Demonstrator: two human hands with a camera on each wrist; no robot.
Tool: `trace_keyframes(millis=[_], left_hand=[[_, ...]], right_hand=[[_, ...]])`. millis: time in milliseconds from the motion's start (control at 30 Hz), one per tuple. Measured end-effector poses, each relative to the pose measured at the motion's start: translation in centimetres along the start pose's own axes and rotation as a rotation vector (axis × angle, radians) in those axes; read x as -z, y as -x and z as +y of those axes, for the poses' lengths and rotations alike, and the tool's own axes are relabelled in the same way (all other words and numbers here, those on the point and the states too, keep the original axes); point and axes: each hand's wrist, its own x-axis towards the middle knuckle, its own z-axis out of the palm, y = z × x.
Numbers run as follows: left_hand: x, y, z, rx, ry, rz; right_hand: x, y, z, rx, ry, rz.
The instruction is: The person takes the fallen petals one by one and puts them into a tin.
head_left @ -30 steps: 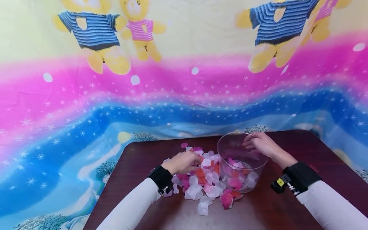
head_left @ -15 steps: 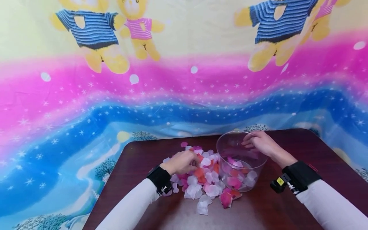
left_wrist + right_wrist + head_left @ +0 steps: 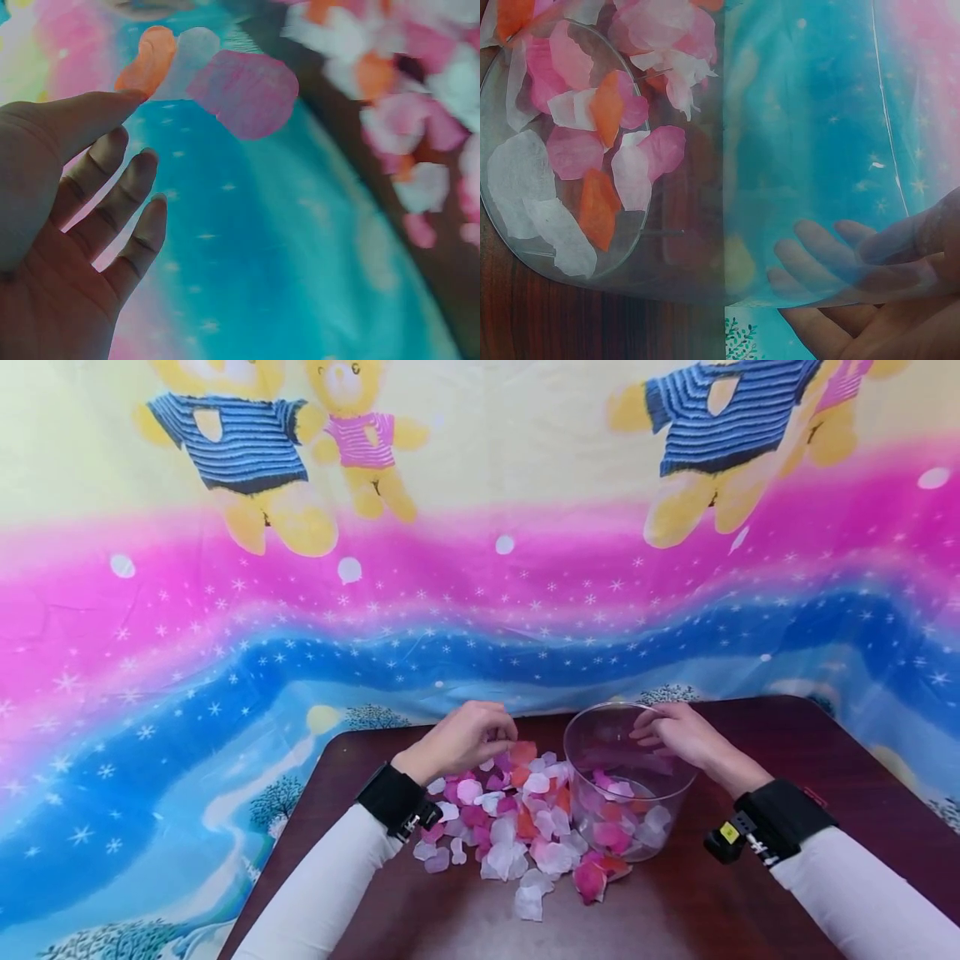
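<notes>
In the left wrist view, my left hand (image 3: 465, 737) pinches a few artificial petals by the thumb tip: one orange (image 3: 152, 60), one white (image 3: 193, 58) and one pink (image 3: 251, 94). Its other fingers are loosely bent. It is raised over the far left part of a heap of loose petals (image 3: 506, 856) in pink, white and orange. My right hand (image 3: 686, 739) grips the far right rim of a clear plastic bucket (image 3: 669, 810), its fingers visible through the wall. Several petals (image 3: 574, 154) lie at the bottom of the bucket, which stands right against the heap.
A dark reddish-brown table (image 3: 735, 893) carries everything. Stray petals (image 3: 531, 900) lie at the heap's near side, and a red one (image 3: 591, 881) sits just before the bucket. Behind the table hangs a printed cloth (image 3: 480, 585) with bears and snowflakes.
My left hand was down among the petals; it has risen and moved toward the far side of the table, lifting petals. My right hand and the bucket have stayed in place.
</notes>
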Motion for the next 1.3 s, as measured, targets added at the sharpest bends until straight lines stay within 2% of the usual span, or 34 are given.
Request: trace_keyframes(millis=[167,300,467,633,900,1100,1300], left_hand=[[2.1,-2.3,1.4,-0.045,0.017,0.033],[2.9,-4.4,2.5,-0.069,-0.02,0.03],[3.0,-6.7,4.1,-0.074,0.007,0.001],[2.0,-8.0,5.0,-0.092,0.007,-0.023],[0.2,-7.9,4.6,-0.086,-0.017,-0.067],[0.4,-6.7,4.0,-0.059,0.02,-0.052],[0.8,-4.8,2.7,-0.025,0.017,-0.055]], right_hand=[[0.0,0.0,-0.1,-0.005,-0.001,0.005],[-0.2,0.0,-0.2,-0.001,-0.01,0.0],[-0.4,-0.1,-0.4,-0.005,0.001,-0.005],[-0.7,-0.4,-0.7,-0.042,0.001,-0.01],[-0.8,-0.5,-1.1,-0.035,-0.008,-0.004],[-0.6,-0.2,-0.7,-0.013,-0.006,0.0],[0.1,0.1,-0.1,0.0,-0.015,0.003]])
